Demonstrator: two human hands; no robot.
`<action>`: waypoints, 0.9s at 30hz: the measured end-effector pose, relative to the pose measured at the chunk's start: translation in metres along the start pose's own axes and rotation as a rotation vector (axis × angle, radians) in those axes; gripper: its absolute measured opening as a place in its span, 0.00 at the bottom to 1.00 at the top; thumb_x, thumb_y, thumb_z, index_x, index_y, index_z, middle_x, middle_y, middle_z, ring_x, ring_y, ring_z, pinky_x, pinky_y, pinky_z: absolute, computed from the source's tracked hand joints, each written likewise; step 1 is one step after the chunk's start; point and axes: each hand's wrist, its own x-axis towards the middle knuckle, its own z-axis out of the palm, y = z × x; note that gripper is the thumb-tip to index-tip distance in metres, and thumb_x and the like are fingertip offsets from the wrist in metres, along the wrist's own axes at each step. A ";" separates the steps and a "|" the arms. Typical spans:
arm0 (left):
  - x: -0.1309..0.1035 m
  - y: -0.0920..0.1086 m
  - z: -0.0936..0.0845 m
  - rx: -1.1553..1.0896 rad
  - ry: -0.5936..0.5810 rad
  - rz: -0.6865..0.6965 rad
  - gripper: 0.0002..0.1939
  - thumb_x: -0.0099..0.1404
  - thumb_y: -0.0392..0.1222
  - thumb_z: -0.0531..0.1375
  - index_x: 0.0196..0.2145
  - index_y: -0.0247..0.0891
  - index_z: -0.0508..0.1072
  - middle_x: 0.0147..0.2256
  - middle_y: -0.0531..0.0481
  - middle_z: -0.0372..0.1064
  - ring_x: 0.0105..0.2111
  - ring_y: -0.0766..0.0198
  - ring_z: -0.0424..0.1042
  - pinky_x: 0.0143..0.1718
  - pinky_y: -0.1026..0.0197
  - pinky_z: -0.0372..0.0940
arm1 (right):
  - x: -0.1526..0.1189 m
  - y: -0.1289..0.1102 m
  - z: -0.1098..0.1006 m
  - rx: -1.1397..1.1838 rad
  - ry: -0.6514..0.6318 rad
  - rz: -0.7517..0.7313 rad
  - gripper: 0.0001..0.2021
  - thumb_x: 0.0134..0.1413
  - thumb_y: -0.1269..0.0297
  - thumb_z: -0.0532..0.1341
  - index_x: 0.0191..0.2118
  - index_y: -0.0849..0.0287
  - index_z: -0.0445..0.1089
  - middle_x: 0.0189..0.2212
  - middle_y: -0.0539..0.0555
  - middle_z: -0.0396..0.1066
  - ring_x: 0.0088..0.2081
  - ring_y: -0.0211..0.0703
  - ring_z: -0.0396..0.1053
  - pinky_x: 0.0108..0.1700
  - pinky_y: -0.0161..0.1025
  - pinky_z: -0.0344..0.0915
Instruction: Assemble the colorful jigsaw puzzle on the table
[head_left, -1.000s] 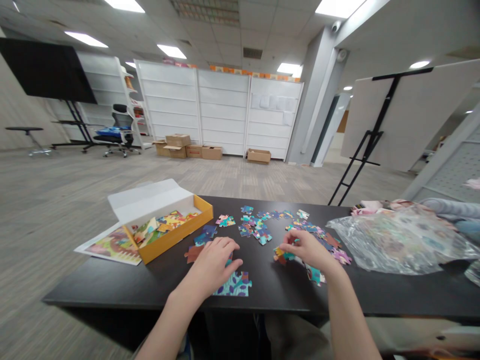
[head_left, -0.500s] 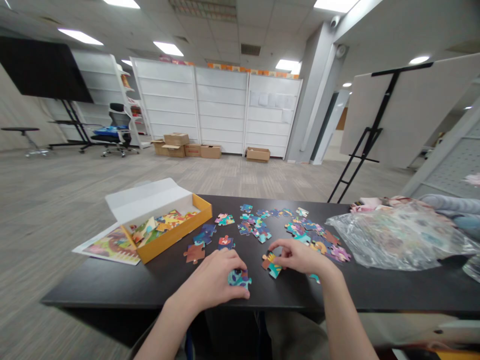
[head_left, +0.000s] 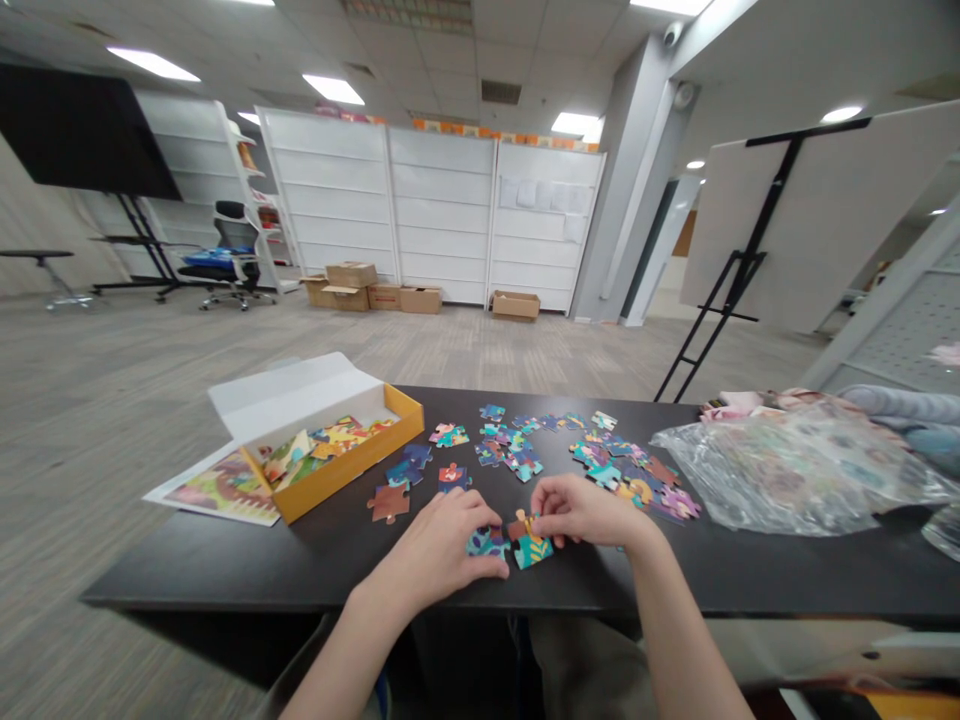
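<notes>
Holding 1 spotted piece [head_left: 486, 546] in left hand [head_left: 439, 540], 1 striped piece [head_left: 533, 551] in right hand [head_left: 583, 512]; not yet joined, with scattered pieces [head_left: 523, 460] left beyond.

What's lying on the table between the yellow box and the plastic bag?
Puzzle pieces lie between the yellow box and the plastic bag, on the black table, in the head view.

Smooth black tabletop [head_left: 300, 570], printed cardboard puzzle pieces [head_left: 534, 551], crinkled glossy plastic bag [head_left: 795, 475], matt cardboard cartons [head_left: 349, 298]
</notes>
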 end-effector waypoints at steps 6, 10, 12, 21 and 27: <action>-0.001 0.000 0.001 0.019 0.034 0.022 0.23 0.55 0.57 0.70 0.44 0.42 0.78 0.43 0.48 0.73 0.45 0.54 0.71 0.46 0.56 0.64 | 0.007 -0.004 0.010 -0.076 0.013 0.012 0.11 0.49 0.60 0.67 0.35 0.58 0.67 0.21 0.46 0.72 0.20 0.34 0.69 0.20 0.27 0.57; -0.001 0.002 -0.001 0.036 0.033 0.017 0.23 0.55 0.57 0.71 0.44 0.42 0.78 0.43 0.48 0.73 0.45 0.53 0.70 0.46 0.55 0.64 | 0.007 -0.003 0.011 -0.098 0.028 0.058 0.10 0.49 0.61 0.67 0.35 0.58 0.67 0.20 0.46 0.73 0.19 0.34 0.69 0.18 0.27 0.56; -0.001 0.002 -0.001 0.040 0.032 0.015 0.24 0.54 0.57 0.71 0.44 0.42 0.77 0.43 0.48 0.73 0.45 0.54 0.70 0.46 0.55 0.64 | 0.006 -0.005 0.011 -0.118 0.047 0.077 0.10 0.49 0.62 0.66 0.34 0.58 0.66 0.19 0.46 0.72 0.18 0.34 0.68 0.18 0.27 0.56; -0.002 0.000 0.003 0.015 0.039 0.035 0.25 0.54 0.58 0.71 0.45 0.42 0.77 0.44 0.48 0.72 0.45 0.54 0.70 0.47 0.54 0.63 | 0.008 -0.007 0.014 -0.157 0.062 0.104 0.09 0.47 0.64 0.66 0.32 0.58 0.66 0.17 0.45 0.71 0.18 0.34 0.68 0.19 0.26 0.56; -0.001 0.005 0.006 0.030 0.050 0.045 0.21 0.59 0.57 0.68 0.46 0.44 0.76 0.42 0.49 0.71 0.45 0.54 0.69 0.46 0.54 0.62 | 0.006 -0.010 0.013 -0.165 0.044 0.074 0.09 0.47 0.63 0.67 0.31 0.58 0.67 0.18 0.45 0.71 0.19 0.35 0.68 0.20 0.28 0.57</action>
